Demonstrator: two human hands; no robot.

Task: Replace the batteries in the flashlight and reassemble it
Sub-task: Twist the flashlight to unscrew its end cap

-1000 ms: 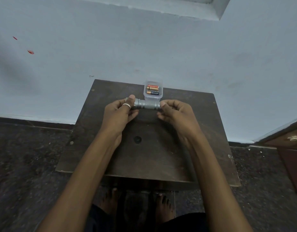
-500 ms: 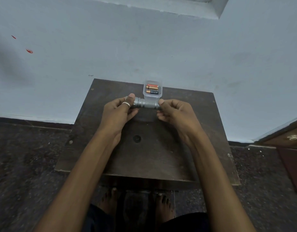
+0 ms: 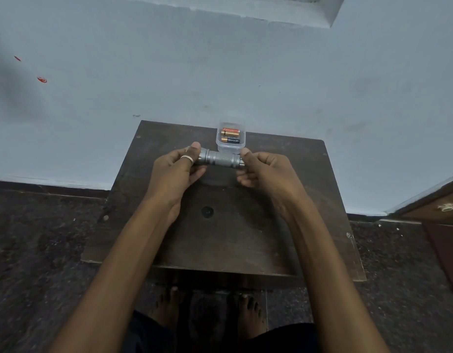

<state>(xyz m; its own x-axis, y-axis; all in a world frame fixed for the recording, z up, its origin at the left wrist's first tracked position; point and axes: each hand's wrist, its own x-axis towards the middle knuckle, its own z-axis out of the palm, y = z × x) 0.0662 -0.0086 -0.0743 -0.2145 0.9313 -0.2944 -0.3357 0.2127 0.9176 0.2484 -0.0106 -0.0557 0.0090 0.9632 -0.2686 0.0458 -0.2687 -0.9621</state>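
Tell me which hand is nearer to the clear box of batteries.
Right. The right hand grips the flashlight end just below the box near its right corner; the left hand holds the other end, off to the box's left.

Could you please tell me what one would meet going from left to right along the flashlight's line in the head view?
Left hand with a ring, gripping one end → flashlight, held level above the table → right hand, fingers at the other end.

Grey knurled flashlight [image 3: 220, 159], dark brown table [image 3: 246, 238], pale blue wall [image 3: 220, 72]
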